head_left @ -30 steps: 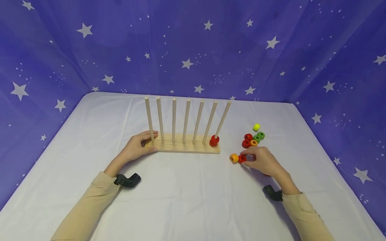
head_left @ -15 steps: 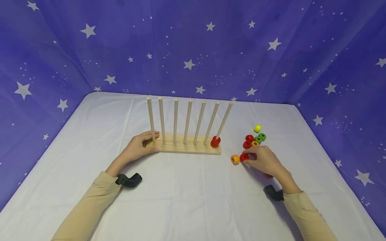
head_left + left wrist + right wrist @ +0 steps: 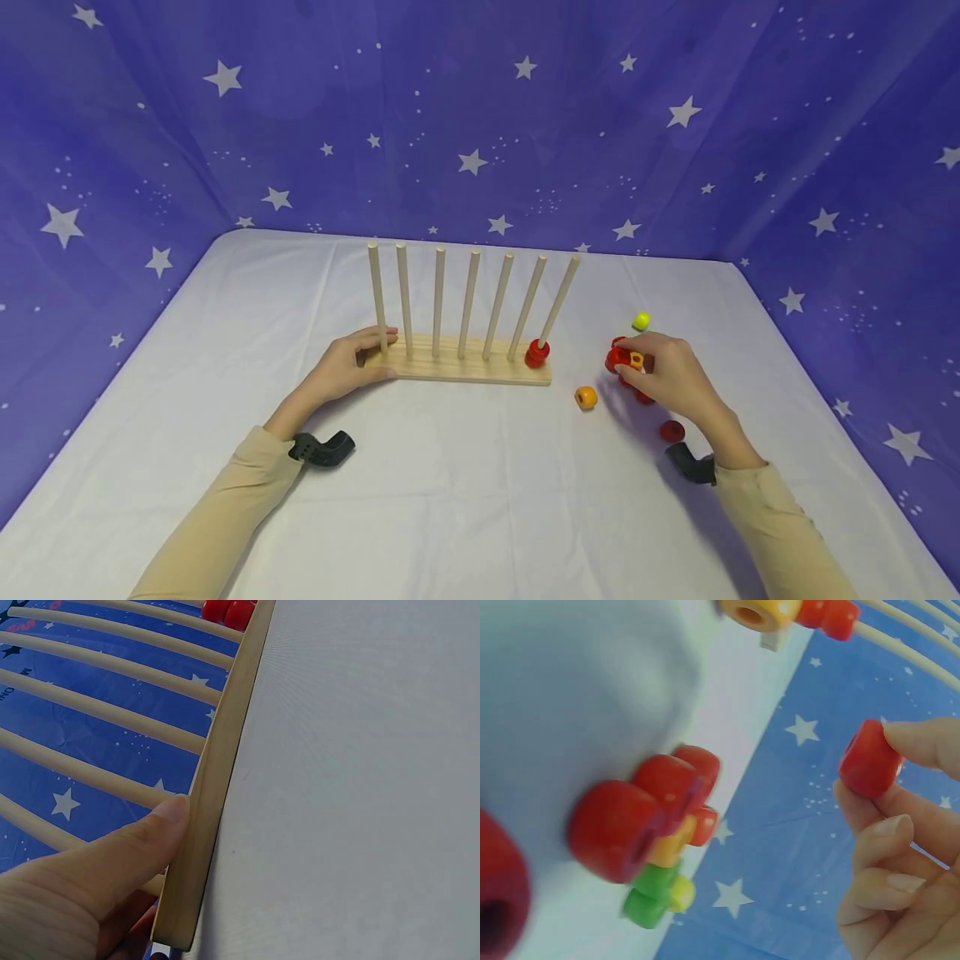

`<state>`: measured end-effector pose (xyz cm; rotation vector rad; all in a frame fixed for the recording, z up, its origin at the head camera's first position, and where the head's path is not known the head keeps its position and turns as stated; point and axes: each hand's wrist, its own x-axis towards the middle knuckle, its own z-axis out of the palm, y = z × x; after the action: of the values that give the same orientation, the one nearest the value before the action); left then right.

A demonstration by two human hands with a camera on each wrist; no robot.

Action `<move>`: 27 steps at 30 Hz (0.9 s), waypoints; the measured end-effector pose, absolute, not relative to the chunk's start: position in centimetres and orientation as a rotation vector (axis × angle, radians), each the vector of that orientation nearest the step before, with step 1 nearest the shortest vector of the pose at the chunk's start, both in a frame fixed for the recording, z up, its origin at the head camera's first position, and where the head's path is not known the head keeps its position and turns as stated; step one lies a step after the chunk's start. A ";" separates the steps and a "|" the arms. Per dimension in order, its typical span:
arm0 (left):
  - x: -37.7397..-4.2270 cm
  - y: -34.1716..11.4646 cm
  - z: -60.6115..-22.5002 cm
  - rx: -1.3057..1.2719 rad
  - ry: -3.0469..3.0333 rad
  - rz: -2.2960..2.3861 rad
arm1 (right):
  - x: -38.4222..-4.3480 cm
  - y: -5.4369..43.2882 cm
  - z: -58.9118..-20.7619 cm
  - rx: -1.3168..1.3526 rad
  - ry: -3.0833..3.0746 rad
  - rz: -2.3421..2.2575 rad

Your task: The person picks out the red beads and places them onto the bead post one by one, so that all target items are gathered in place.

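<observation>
My left hand (image 3: 347, 364) grips the left end of a wooden peg rack (image 3: 450, 367), its thumb at the front edge and fingers behind. Several upright pegs stand in a row on the base. Two red beads (image 3: 537, 354) are stacked on the rightmost peg. To the right of the rack, my right hand (image 3: 671, 375) pinches a red bead (image 3: 870, 759) between thumb and fingertips, raised off the cloth. Below and around it lie loose red beads (image 3: 616, 831), an orange one and green beads (image 3: 651, 896), partly hidden by the hand in the head view.
An orange bead (image 3: 586, 397) lies alone near the rack's right end. Another red bead (image 3: 672, 431) sits by the right wrist. Farther back is a yellow bead (image 3: 641, 321). White cloth (image 3: 450, 500) covers the table, and a blue starry curtain (image 3: 420, 108) hangs behind.
My right hand has lifted the red bead from beside the lone orange bead and moved it right and up, over the other beads. The left hand keeps its grip on the rack.
</observation>
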<state>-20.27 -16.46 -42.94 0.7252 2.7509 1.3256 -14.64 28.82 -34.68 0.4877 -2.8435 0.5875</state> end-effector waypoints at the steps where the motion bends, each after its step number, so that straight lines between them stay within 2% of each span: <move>1: -20.3 -16.4 -43.0 0.725 2.754 1.326 | -14.8 28.7 -34.5 0.495 -2.813 0.596; 27: -20.3 -16.4 -42.8 0.702 2.738 1.320 | -16.4 25.9 -28.4 0.554 -2.457 0.704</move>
<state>-20.26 -16.36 -42.81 0.7015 2.7376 1.3199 -16.37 25.91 -28.39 0.5541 -2.4574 0.7040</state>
